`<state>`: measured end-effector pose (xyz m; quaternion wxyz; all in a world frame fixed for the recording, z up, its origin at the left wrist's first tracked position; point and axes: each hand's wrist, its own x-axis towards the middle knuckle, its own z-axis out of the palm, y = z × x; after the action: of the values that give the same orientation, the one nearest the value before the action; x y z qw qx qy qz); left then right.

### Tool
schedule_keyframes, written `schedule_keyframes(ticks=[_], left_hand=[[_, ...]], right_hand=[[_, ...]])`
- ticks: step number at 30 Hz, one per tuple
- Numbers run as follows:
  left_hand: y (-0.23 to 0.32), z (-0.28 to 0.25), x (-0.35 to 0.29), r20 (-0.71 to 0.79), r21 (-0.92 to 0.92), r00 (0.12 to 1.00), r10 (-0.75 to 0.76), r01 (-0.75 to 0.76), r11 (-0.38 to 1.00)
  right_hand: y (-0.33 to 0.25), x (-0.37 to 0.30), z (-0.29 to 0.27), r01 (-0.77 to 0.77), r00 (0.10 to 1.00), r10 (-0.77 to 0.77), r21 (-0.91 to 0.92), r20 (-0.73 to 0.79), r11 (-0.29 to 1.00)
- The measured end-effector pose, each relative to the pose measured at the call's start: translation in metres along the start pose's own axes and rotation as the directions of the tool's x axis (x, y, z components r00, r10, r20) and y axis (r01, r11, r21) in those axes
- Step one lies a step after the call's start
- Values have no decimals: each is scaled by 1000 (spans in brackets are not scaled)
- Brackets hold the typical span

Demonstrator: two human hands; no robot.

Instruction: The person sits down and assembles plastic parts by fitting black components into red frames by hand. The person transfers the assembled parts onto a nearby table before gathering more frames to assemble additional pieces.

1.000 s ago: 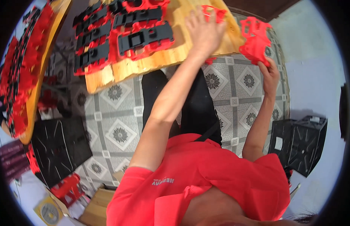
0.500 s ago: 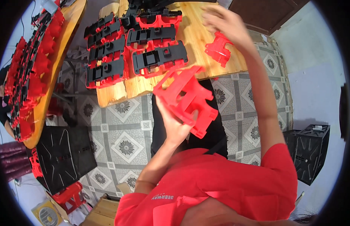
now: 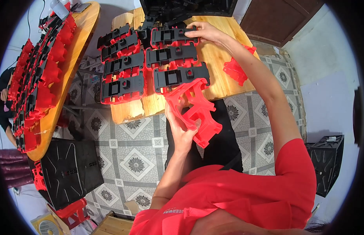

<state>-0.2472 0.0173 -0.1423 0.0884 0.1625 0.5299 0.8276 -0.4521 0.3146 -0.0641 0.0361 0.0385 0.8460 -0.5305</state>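
My left hand [image 3: 181, 132] is closed around a red plastic frame [image 3: 201, 106] with open windows and curved cut-outs. It is tilted in front of the table's near edge, overlapping the nearest assembled unit in my view. My right hand [image 3: 205, 33] reaches to the far end of the right column, its thumb and fingers closed over the right end of a black plastic plate [image 3: 170, 36]. That plate lies on a red frame. Below it in the same column are a second black plate [image 3: 172, 55] and a third black plate [image 3: 182, 77], both on red frames.
Another column of black-topped red units [image 3: 123, 64] stands to the left. A loose red frame [image 3: 236, 71] lies under my right forearm. A black crate [image 3: 189, 8] stands at the back. Several units line a side table [image 3: 68, 84], with a person beyond it.
My right hand has moved left, from above the loose red frame onto the far black plate. My left hand still holds its red frame, now turned slightly. The whole view has shifted a little.
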Motion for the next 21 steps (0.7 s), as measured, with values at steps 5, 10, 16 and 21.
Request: schedule_keyframes(ticks=[5, 10, 16, 21], left_hand=[[-2, 4, 2, -125, 48, 992, 29, -23, 999], [16, 23, -4, -88, -115, 995, -35, 24, 993], [19, 16, -10, -91, -132, 993, -76, 64, 989], [10, 12, -12, -69, -107, 992, -102, 94, 990]], right_hand=[[-22, 9, -3, 40, 999, -42, -192, -4, 981], [-33, 80, -13, 334, 888, -442, -485, -125, 808], [-83, 122, 61, 387, 896, -407, -763, 178, 518], [-106, 149, 79, 253, 952, -46, -697, 301, 671]])
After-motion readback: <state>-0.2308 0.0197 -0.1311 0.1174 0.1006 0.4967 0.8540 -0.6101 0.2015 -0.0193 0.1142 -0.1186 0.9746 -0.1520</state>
